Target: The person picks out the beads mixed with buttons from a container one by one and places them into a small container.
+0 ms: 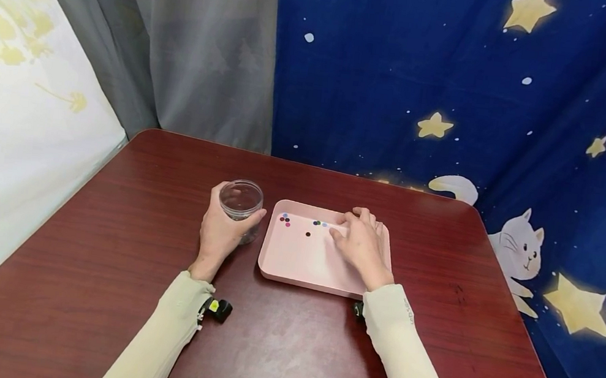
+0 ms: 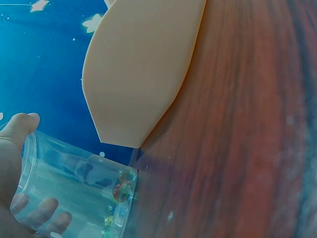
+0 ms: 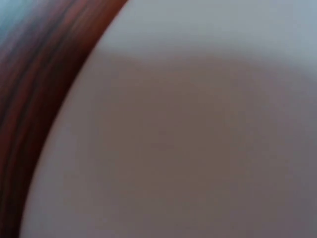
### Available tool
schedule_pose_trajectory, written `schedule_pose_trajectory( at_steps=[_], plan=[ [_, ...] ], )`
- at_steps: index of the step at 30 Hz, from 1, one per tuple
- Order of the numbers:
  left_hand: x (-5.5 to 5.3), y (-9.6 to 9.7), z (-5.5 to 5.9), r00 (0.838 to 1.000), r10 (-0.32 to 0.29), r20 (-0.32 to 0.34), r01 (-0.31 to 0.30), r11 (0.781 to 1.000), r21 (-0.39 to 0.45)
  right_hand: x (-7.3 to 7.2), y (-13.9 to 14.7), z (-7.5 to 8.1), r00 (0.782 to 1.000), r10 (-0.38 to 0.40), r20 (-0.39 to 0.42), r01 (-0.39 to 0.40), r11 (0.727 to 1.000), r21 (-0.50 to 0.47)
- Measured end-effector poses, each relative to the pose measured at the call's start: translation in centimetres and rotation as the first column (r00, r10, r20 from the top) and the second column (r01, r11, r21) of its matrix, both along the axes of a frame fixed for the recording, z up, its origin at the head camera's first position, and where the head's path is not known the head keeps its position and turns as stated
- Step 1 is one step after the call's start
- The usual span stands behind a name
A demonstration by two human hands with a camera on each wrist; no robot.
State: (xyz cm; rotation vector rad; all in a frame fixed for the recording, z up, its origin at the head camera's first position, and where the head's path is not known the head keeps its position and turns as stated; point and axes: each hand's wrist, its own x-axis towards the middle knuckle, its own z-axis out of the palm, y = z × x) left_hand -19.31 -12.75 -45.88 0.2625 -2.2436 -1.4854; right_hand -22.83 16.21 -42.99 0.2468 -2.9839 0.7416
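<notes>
My left hand [image 1: 221,230] is wrapped round a clear jar [image 1: 241,198] standing upright just left of a pink tray [image 1: 301,263]. In the left wrist view, several small round shiny pieces [image 2: 120,192], some reddish and some greenish, lie at the jar's bottom. Over the right part of the tray is my right hand [image 1: 363,244], fingers spread and slightly bent, thumb apart from them; no held thing shows. Several small round coloured pieces, among them a pink one [image 1: 287,225] and a brown one [image 1: 308,234], lie in the tray's left and middle. The right wrist view is mostly blurred.
Under the jar and tray is a dark red wooden table [image 1: 286,347]. A blue curtain [image 1: 357,96] with stars and a grey curtain [image 1: 212,50] hang behind its far edge. White cloth [image 1: 25,141] hangs along the left side.
</notes>
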Motion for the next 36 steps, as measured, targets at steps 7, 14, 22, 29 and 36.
schedule_pose_trajectory(
  at_steps=[7,14,22,29,36],
  plan=[
    [0.0,-0.1,-0.1,1.000,-0.005,-0.004,0.005,1.000,0.000,-0.1,1.1,-0.3,1.000,-0.019,-0.012,0.020,0.999,0.039],
    [-0.1,0.0,0.0,1.000,-0.004,-0.004,0.004,1.000,-0.003,-0.2,1.8,-0.5,0.999,-0.025,-0.030,0.026,0.999,0.030],
    [-0.1,-0.1,-0.1,1.000,-0.007,-0.008,0.007,1.000,-0.005,-0.4,2.6,-0.7,0.999,-0.033,-0.021,0.034,0.999,0.039],
    [-0.1,0.0,-0.1,1.000,-0.009,-0.005,0.009,1.000,-0.006,-0.8,3.7,-0.6,0.999,-0.039,-0.003,0.039,0.997,0.063],
    [-0.1,0.0,-0.1,1.000,-0.007,-0.007,0.007,1.000,0.004,-1.0,4.4,-0.8,0.998,-0.059,0.024,0.057,0.994,0.096]
  ],
)
